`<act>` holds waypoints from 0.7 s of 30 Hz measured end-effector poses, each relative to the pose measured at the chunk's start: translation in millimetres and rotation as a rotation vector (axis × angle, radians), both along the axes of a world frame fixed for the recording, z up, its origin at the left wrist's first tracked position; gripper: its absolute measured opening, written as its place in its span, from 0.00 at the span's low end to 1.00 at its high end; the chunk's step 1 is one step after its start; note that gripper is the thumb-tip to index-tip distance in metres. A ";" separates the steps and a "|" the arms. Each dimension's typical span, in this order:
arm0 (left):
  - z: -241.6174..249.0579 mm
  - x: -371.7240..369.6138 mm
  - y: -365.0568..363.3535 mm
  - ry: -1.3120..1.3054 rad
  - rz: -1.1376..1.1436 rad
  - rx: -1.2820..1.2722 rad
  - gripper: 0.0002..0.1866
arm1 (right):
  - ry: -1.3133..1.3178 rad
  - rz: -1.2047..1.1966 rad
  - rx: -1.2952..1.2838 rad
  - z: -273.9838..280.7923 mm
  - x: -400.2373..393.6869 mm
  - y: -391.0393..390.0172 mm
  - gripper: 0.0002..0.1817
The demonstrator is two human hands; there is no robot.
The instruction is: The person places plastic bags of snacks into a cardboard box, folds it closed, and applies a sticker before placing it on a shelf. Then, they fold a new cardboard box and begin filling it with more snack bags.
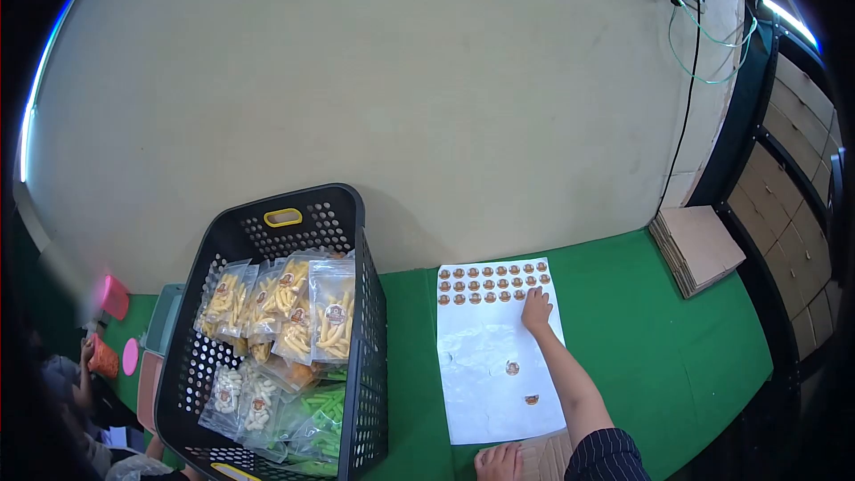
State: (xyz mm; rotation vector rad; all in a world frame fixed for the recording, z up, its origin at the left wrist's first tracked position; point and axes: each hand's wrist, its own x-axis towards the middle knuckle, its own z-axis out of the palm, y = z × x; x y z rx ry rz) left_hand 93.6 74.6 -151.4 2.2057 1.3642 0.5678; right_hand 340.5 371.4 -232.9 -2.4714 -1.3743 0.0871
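On the green counter (659, 338), right of the basket: one white sheet (481, 347), laid flat, presumably so its round brown labels (488, 284) stay face up and reachable. Labels in three rows near the far edge; two more apart, lower down.

Right hand (537, 309): at the third row's right end, fingers bent and low over the sheet, a posture that suits small flat pieces; whether they are parted or pinch a label cannot be told.

Left hand (499, 462): at the near edge, over a brown ribbed piece (545, 457), perhaps steadying it; fingers close together, grip not readable.

Black basket (370, 374): left of the sheet, holding clear bags (334, 312), several bearing round labels. Upright walls likely keep the pile contained.

Cardboard stack (699, 245): far right, against the wall, apart from the sheet.
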 end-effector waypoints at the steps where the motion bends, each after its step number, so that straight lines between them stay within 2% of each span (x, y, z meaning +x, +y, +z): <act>1: 0.6 -0.3 -0.6 0.012 -0.004 0.012 0.13 | -0.071 0.017 0.038 -7.7 -5.1 -5.7 0.25; 5: 10.3 1.9 0.5 0.002 0.002 -0.001 0.13 | -0.275 0.224 0.160 -17.1 -11.9 -30.4 0.25; 9: 35.9 2.6 5.8 -0.004 -0.015 -0.070 0.13 | 0.034 0.373 0.180 -6.2 6.4 -42.8 0.25; 11: 27.7 3.6 3.6 0.008 0.002 -0.006 0.13 | 0.195 0.437 0.224 -7.3 18.0 -46.3 0.25; 17: 30.5 6.9 -0.6 0.004 0.025 0.069 0.14 | 0.342 0.384 0.142 15.6 24.6 -81.5 0.24; 21: 29.8 8.7 -0.6 0.034 0.030 0.099 0.14 | 0.005 0.398 0.356 -6.3 29.7 -88.8 0.25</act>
